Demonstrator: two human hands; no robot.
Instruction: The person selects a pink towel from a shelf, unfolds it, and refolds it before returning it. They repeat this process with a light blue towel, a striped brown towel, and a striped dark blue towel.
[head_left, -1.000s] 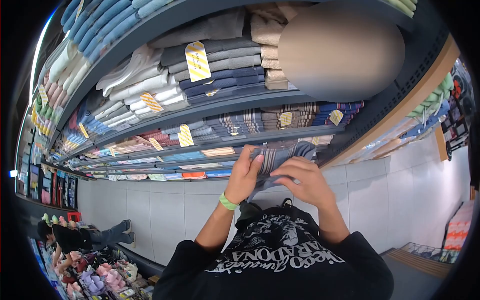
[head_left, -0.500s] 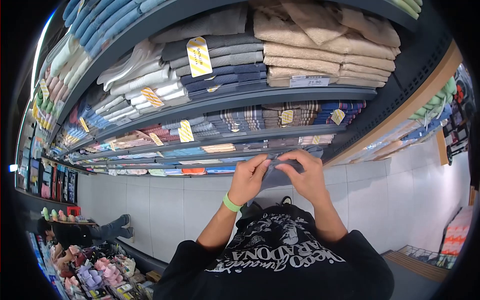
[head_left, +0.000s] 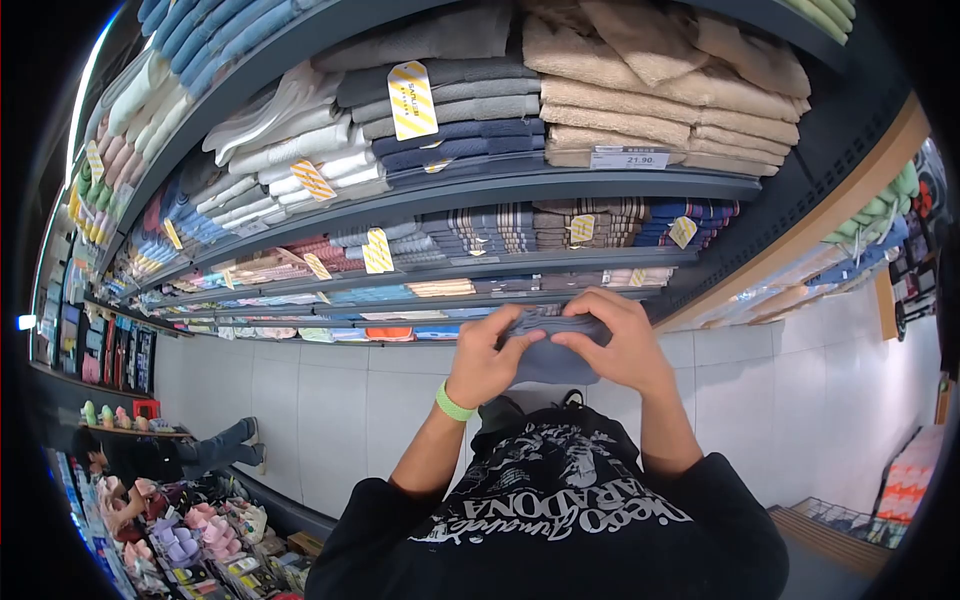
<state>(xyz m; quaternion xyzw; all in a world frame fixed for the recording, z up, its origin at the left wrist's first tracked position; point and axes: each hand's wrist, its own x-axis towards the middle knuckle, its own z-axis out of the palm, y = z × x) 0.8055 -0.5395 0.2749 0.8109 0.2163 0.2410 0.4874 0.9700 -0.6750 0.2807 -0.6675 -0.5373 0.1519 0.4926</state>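
A folded grey-blue towel (head_left: 556,362) hangs between my hands in front of the shelves, its layered edge bunched at the top. My left hand (head_left: 488,352) pinches it on the left, thumb in front and fingers curled behind. On the other side, my right hand (head_left: 618,342) grips the same edge with its thumb pressed against the cloth. The two thumb tips almost meet. Part of the towel is hidden behind my fingers.
Dark shelves (head_left: 600,186) ahead hold stacked towels, including beige towels (head_left: 620,110) with a price label (head_left: 629,158). At lower left a person (head_left: 150,465) is beside a display of pink and purple items (head_left: 200,530). A slatted bench (head_left: 830,535) stands at lower right.
The towel has gone from crumpled to straighter, its layered upper edge now showing between my thumbs and its lower part hanging flatter. My hands have spread slightly apart.
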